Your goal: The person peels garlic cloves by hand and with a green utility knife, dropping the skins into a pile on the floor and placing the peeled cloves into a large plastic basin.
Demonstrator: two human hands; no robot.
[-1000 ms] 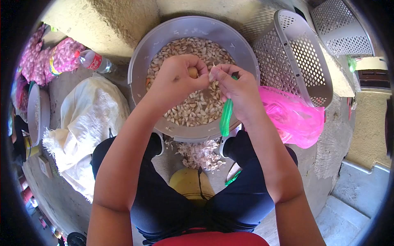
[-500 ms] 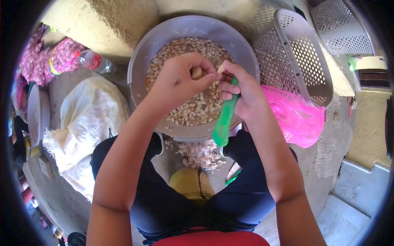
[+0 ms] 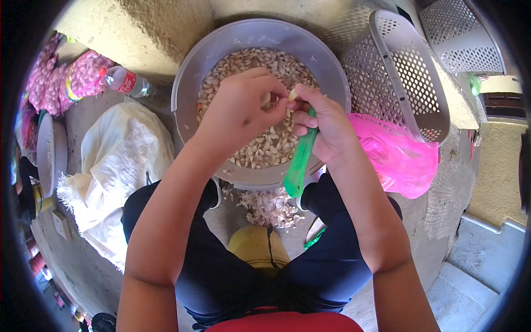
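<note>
A wide grey basin (image 3: 191,61) of water with many garlic cloves (image 3: 265,146) stands before me. Above it, my left hand (image 3: 243,102) is closed, with pale garlic showing inside its curled fingers. Its thumb and fingertip meet a garlic clove (image 3: 292,96) that my right hand (image 3: 326,119) also pinches. My right hand also grips a green-handled knife (image 3: 300,160), the handle pointing down towards me. The knife's blade is hidden by the fingers. Below the basin, a heap of garlic skins (image 3: 271,209) lies on the ground between my feet.
To the right stand a grey perforated basket (image 3: 412,72) and a pink plastic bag (image 3: 395,157). A white woven sack (image 3: 127,144), a cola bottle (image 3: 126,82) and net bags of garlic (image 3: 86,74) are on the left. A yellow container (image 3: 251,246) sits between my legs.
Both hands have shifted slightly, still fingertip to fingertip at the clove. The green handle has swung a little to the left.
</note>
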